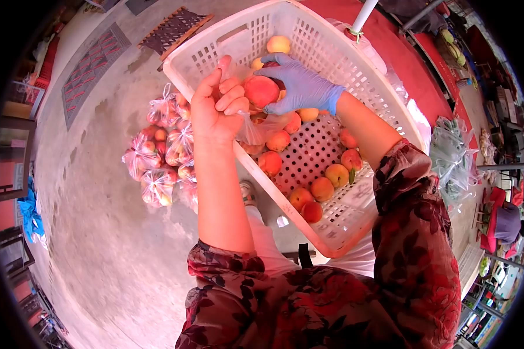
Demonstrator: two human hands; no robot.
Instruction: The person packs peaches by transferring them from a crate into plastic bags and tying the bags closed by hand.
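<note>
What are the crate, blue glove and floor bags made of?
Crate: probably molded plastic, off-white, low sheen; regular slots and holes. Blue glove: thin nitrile or latex, can't tell which; skin-tight, finely wrinkled, fairly matte. Floor bags: clear, glossy plastic film; creases glint, fruit shows through.

From where I watch, I can't read any text, label, brand, number or sign on anything in the head view.
</note>
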